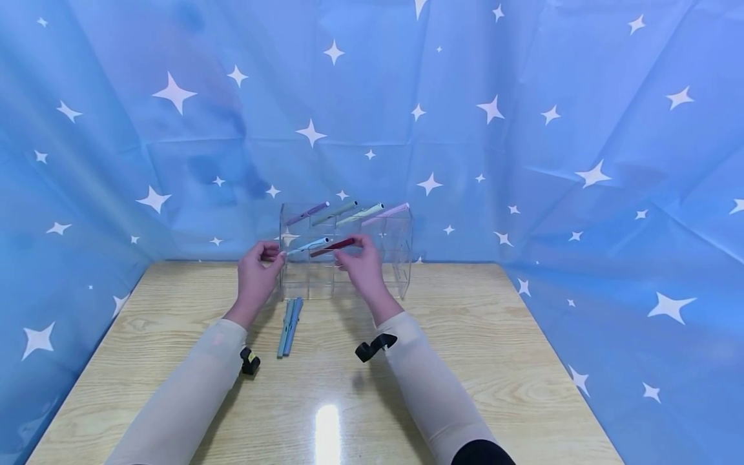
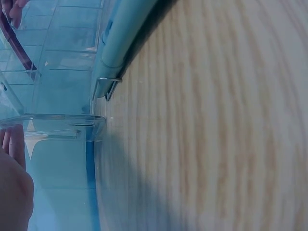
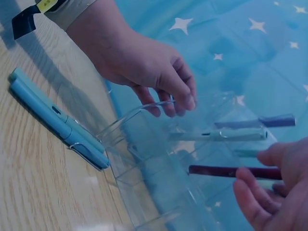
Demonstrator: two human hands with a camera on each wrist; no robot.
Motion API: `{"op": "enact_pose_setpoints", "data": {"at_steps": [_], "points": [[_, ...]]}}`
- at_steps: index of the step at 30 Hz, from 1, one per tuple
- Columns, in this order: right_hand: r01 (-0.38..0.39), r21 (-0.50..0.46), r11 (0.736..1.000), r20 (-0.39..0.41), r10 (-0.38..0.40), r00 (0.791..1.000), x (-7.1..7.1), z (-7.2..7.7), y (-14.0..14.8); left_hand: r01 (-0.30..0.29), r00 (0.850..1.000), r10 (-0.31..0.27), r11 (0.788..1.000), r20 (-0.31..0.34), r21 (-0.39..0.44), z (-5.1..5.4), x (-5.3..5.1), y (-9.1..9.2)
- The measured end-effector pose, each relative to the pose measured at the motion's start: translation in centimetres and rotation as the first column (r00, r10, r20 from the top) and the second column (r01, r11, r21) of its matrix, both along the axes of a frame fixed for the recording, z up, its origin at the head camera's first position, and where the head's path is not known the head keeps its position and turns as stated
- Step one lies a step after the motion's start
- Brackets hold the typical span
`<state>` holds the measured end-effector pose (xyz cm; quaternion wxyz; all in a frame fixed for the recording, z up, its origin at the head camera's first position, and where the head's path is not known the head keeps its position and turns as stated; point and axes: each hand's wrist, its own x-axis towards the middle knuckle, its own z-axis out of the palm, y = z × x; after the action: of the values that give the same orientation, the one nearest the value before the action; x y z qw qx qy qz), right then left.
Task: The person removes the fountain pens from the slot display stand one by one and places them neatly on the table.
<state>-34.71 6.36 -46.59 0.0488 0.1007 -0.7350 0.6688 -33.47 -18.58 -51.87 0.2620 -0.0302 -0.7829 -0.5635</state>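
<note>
A clear pen organizer (image 1: 405, 258) with several compartments stands at the table's back. My left hand (image 1: 258, 274) pinches its left side wall between thumb and fingers, plainest in the right wrist view. My right hand (image 1: 364, 271) holds a dark red pen (image 3: 211, 170) by one end; the other end lies at a middle-row compartment. Beside it, a pale blue pen (image 1: 310, 245) slants in the same row. Along the top row lean a purple pen (image 1: 308, 213), a dark green pen (image 1: 336, 213), a light green pen (image 1: 360, 214) and a lilac pen (image 1: 391, 212).
In front of the organizer, a teal pen (image 1: 285, 330) and a blue pen (image 1: 294, 328) lie side by side on the wooden table (image 1: 494, 374). A blue star-patterned cloth (image 1: 465, 77) hangs close behind and along both sides.
</note>
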Motion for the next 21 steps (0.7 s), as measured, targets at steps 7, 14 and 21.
{"op": "enact_pose_setpoints", "data": {"at_steps": [7, 14, 21], "points": [[-0.059, -0.010, 0.998, 0.040, 0.059, 0.997, -0.7, -0.2, -0.4, 0.012, 1.000, -0.012, 1.000, -0.006, 0.002, -0.1, 0.0, 0.0], [-0.063, -0.014, 0.998, 0.058, 0.064, 0.996, -1.1, -0.5, -0.7, 0.017, 1.000, -0.017, 1.000, -0.008, 0.004, -0.1, 0.0, 0.0], [-0.063, 0.008, 0.998, 0.046, 0.062, 0.997, -1.5, -0.8, -0.8, 0.011, 1.000, -0.011, 1.000, -0.012, -0.002, -0.1, 0.0, -0.1]]}}
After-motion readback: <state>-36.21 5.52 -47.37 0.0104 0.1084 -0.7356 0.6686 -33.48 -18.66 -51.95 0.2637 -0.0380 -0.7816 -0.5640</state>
